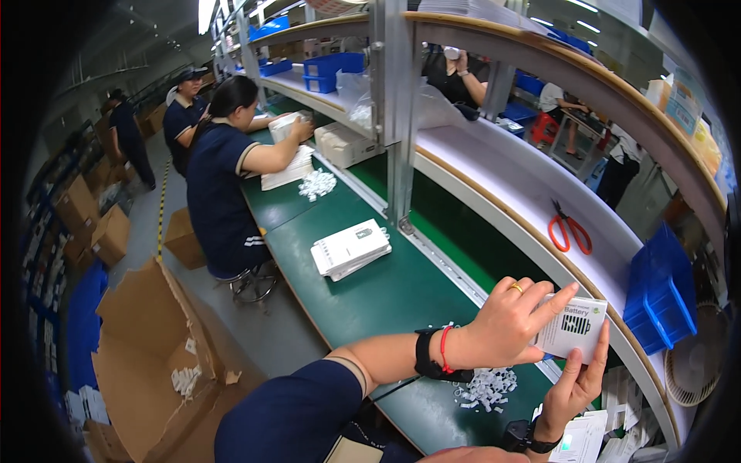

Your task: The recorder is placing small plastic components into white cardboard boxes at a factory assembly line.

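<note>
This is a factory workshop: a long green workbench [363, 297] runs beside metal-framed shelving [494, 162], with blue bins [660, 289], an open carton [135, 316] and workers [218, 181] in matching navy shirts

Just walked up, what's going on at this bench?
The person's left hand and right hand together hold a small white rectangular carton. On the green tabletop, a loose pile of small white pieces lies near the hands, with a short stack of flat white boxes further along. Red-handled scissors lie on the pale shelf. A seated co-worker in a navy shirt handles a white, boxy item.
</note>
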The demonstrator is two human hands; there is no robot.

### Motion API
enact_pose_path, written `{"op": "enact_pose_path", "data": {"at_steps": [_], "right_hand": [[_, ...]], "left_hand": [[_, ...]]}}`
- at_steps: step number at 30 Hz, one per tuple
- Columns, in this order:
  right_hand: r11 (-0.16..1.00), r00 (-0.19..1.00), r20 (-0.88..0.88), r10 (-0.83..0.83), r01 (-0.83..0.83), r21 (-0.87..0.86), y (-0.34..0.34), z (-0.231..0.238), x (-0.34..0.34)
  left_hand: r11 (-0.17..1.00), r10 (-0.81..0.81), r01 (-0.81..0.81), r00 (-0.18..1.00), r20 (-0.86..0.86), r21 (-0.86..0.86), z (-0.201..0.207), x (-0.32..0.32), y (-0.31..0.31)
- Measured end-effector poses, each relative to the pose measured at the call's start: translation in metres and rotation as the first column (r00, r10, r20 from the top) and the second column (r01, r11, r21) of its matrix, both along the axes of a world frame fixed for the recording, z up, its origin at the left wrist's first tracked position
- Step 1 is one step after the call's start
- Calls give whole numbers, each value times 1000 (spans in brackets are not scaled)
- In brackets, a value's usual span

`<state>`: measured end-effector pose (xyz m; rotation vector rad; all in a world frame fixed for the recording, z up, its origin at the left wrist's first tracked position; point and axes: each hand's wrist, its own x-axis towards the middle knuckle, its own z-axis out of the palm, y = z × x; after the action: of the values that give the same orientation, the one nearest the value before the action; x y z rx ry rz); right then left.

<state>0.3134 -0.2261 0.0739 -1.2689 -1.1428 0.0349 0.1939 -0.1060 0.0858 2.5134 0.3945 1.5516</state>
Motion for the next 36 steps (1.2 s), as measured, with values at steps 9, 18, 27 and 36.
{"op": "enact_pose_path", "data": {"at_steps": [9,18,27,36], "right_hand": [[990,990,56,-131,127,67,-16,31,0],[998,932,357,-54,66,-22,-31,39,-8],[997,929,360,-81,70,44,-37,40,2],[931,883,451,-131,266,-251,-61,26,30]], "left_hand": [[974,218,-216,975,29,-67,-8,-67,27],[495,674,-861,466,-574,-118,-68,-224,128],[644,715,-763,578,-393,50,-83,-198,111],[915,-198,-81,764,-614,-395,-130,-100,20]]}}
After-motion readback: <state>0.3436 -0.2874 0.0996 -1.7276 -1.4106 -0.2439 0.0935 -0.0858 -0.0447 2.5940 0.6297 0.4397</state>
